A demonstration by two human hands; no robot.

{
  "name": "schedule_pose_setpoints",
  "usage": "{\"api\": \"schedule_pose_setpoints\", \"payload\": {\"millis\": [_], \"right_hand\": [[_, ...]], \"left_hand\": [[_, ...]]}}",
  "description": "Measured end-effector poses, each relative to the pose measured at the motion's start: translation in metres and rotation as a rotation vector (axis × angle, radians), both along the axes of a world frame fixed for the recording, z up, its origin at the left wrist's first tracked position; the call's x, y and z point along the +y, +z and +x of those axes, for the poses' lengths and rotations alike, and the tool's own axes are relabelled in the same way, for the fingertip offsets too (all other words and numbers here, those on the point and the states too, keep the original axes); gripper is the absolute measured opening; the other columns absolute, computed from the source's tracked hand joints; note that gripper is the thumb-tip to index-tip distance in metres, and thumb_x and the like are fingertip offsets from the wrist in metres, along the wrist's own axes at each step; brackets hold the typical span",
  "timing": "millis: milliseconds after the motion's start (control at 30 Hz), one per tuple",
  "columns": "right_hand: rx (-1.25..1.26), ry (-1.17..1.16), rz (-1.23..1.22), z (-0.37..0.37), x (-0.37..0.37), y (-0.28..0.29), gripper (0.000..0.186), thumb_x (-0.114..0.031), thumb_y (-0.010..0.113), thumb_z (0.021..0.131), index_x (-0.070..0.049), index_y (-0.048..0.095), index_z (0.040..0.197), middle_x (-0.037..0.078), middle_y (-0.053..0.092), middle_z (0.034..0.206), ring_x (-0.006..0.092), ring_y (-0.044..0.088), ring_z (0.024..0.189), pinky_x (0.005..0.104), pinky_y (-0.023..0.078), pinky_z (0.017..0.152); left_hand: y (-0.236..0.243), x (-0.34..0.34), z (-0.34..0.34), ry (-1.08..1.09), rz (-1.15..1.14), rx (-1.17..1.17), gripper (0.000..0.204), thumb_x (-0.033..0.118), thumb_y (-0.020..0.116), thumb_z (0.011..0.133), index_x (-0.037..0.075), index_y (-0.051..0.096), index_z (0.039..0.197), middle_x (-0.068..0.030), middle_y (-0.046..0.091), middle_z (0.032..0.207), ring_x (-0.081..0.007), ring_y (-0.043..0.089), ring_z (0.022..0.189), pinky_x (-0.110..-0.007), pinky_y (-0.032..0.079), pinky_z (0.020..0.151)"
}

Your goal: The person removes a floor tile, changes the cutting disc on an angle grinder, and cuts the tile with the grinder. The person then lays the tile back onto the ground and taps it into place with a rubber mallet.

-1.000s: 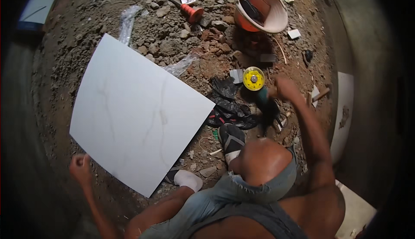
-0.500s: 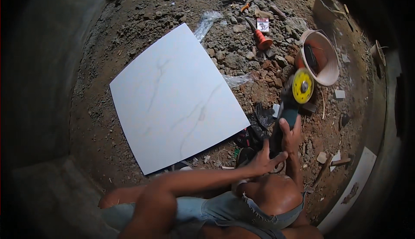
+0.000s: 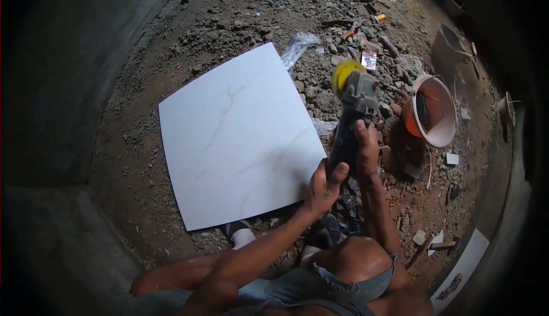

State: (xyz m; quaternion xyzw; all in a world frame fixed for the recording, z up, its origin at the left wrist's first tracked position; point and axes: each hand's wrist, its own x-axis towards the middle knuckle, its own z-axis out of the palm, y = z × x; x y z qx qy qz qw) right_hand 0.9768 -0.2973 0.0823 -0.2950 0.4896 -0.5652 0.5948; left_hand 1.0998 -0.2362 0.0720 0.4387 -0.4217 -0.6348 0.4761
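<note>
Both hands are closed around an angle grinder (image 3: 357, 93) with a dark body and a yellow cutting disc (image 3: 345, 72), raised over the right edge of a large square white tile (image 3: 240, 139) with faint grey veining. My left hand (image 3: 326, 183) grips the rear of the body, and my right hand (image 3: 368, 147) holds it higher up, just behind the metal head. The tile lies on rough ground in front of my knees and feet, its near edge by my shoes (image 3: 240, 230).
An orange-lined bucket (image 3: 437, 110) stands right of the grinder, a grey bucket (image 3: 446, 50) behind it. Pliers (image 3: 350, 32), plastic wrap (image 3: 297, 50), rubble (image 3: 229, 30) and a hammer (image 3: 440, 246) lie around. A concrete wall (image 3: 63, 87) runs along the left; a white board (image 3: 460, 270) is at lower right.
The grinder has come up from the ground and swung leftward over the tile's edge, disc turned away. My left hand moved from the tile's left corner onto the tool. The view shifted.
</note>
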Motion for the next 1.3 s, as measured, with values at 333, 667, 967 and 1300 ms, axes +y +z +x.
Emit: {"api": "schedule_pose_setpoints", "payload": {"millis": [333, 667, 967, 1300], "right_hand": [[-0.155, 0.052, 0.115, 0.024, -0.006, -0.013, 0.058, -0.058, 0.042, 0.102, -0.002, 0.055, 0.112, 0.011, 0.064, 0.087, 0.0213, 0.068, 0.072, 0.0347, 0.057, 0.062], [-0.304, 0.521, 0.165, 0.043, -0.015, -0.013, 0.049, -0.018, 0.085, 0.073, -0.001, 0.060, 0.112, 0.008, 0.069, 0.100, 0.0182, 0.067, 0.092, 0.0348, 0.053, 0.090], [0.685, 0.359, -0.071, 0.093, -0.151, -0.071, 0.061, -0.036, 0.082, 0.065, 0.011, 0.059, 0.097, 0.026, 0.068, 0.086, 0.0374, 0.069, 0.077, 0.0426, 0.056, 0.071], [0.802, 0.407, 0.092, 0.132, -0.273, -0.076, 0.070, -0.038, 0.084, 0.066, 0.015, 0.062, 0.106, 0.031, 0.069, 0.106, 0.0417, 0.070, 0.101, 0.0437, 0.057, 0.086]], "left_hand": [[-0.034, 0.006, 0.003, 0.128, -0.054, -0.366, 0.071, 0.066, 0.058, 0.093, -0.002, 0.060, 0.111, -0.0080, 0.064, 0.081, -0.0164, 0.059, 0.072, -0.034, 0.049, 0.065], [-0.074, -0.031, 0.057, -0.232, 0.427, 0.784, 0.075, 0.077, 0.037, 0.094, 0.008, 0.062, 0.108, -0.0021, 0.058, 0.078, -0.0076, 0.052, 0.049, -0.026, 0.044, 0.041], [-0.103, -0.157, 0.127, 0.415, -0.105, -0.510, 0.045, 0.043, 0.049, 0.105, 0.001, 0.059, 0.092, -0.0073, 0.062, 0.084, -0.0179, 0.054, 0.080, -0.038, 0.046, 0.075], [-0.120, -0.278, 0.152, 0.176, -0.069, -0.402, 0.076, 0.059, 0.036, 0.104, -0.004, 0.042, 0.147, -0.0152, 0.045, 0.151, -0.0245, 0.037, 0.142, -0.035, 0.022, 0.119]]}}
